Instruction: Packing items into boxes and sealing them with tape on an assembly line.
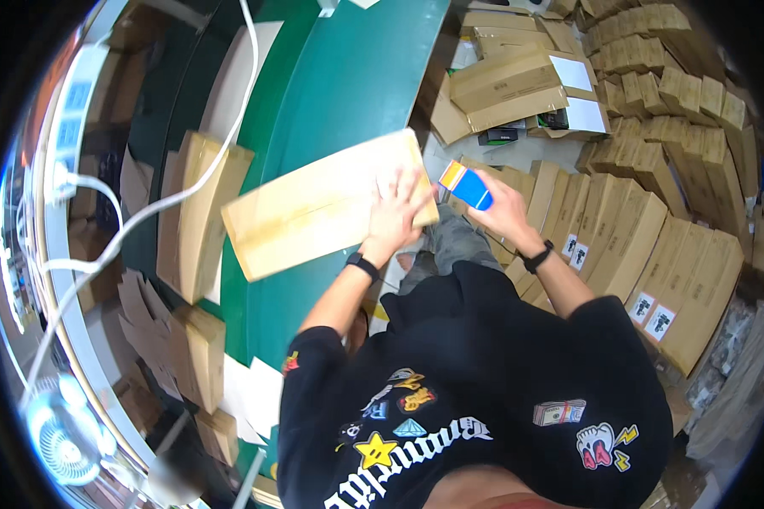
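Observation:
A closed brown cardboard box (301, 208) lies at a slant on the green work table, its right end reaching past the table's near edge. My left hand (393, 208) rests flat on top of that end, fingers spread, pressing rather than gripping. Just right of the box, my right hand (502, 206) is closed around a flat blue piece with an orange and white end (465, 184); its exact kind does not show. The striped end points toward the box and sits a little apart from it. Black bands circle both wrists.
Rows of cardboard boxes (620, 229) stand on the floor to my right. An opened carton (505, 89) lies beyond the table's right edge. More boxes (199, 212) line the table's left side. A white cable (178, 197) hangs across the left, above a fan (66, 433).

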The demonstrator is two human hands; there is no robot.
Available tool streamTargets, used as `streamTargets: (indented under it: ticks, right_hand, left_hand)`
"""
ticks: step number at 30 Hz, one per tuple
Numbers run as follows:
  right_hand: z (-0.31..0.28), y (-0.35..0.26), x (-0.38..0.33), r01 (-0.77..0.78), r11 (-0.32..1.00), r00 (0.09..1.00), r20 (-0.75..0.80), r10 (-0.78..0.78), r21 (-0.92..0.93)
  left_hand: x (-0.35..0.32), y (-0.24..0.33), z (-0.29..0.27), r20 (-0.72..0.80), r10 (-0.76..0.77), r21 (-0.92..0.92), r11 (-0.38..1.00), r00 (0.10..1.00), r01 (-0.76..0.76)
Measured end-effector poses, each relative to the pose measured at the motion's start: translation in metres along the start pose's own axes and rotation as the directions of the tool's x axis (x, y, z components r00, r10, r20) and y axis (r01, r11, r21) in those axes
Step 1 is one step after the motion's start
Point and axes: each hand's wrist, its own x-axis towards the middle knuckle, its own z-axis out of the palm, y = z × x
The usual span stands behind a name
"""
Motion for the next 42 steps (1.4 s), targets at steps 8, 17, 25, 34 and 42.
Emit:
streamTargets:
  ticks: [8,17,25,34,42]
  right_hand:
    - [-0.069,-0.025,0.078,0.474,0.857,0.748,-0.606,-0.27,0.202]
    - [-0.077,-0.066,0.15,0.583,0.754,0.774,-0.491,-0.401,0.304]
    - [-0.061,-0.133,0.189,0.229,0.878,0.967,-0.199,-0.157,0.42]
    - [-0.021,-0.163,0.25,0.103,0.956,0.984,-0.171,-0.057,0.275]
    - [-0.028,-0.164,0.252,0.0,0.985,0.999,-0.047,0.008,0.17]
  left_hand:
    - [0.153,-0.084,-0.089,-0.101,-0.525,-0.943,0.32,0.845,0.086]
    - [0.134,-0.114,-0.125,0.122,-0.297,-0.99,-0.105,0.947,0.095]
    - [0.167,-0.243,-0.117,0.008,-0.559,-0.904,0.35,0.829,0.244]
    - [0.194,-0.301,-0.057,0.054,-0.629,-0.812,0.425,0.776,0.401]
    - [0.184,-0.265,-0.063,-0.09,-0.716,-0.832,0.437,0.693,0.343]
